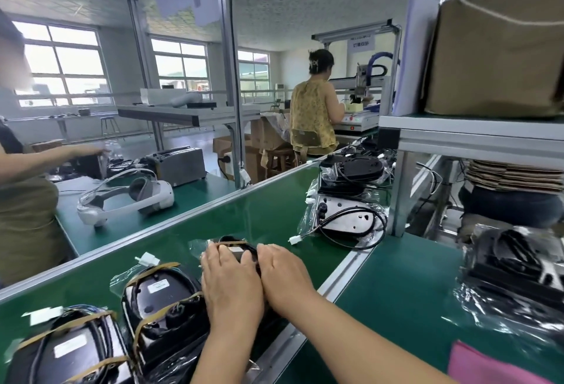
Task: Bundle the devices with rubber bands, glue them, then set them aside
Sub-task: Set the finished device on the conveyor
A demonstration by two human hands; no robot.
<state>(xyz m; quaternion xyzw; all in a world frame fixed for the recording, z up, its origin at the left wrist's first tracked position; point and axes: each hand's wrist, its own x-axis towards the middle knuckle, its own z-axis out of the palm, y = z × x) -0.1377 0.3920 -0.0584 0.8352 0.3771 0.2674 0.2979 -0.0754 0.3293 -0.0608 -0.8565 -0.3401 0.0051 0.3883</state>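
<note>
A black device (pixel 236 250) in clear plastic with a tan rubber band across its far end lies on the green conveyor belt (pixel 262 206). My left hand (pixel 230 281) and my right hand (pixel 285 277) lie side by side on top of it, fingers stretched forward and pressing down, hiding most of it. Two banded black devices sit to the left: one (pixel 163 295) right beside my left hand, another (pixel 70 350) at the lower left corner.
Unbanded devices (pixel 351 197) in plastic with loose cables are stacked at the belt's far right. More bagged devices (pixel 512 270) lie on the right table. A white headset (pixel 128 200) and a person's arm are at the left. A shelf post (pixel 399 191) stands right.
</note>
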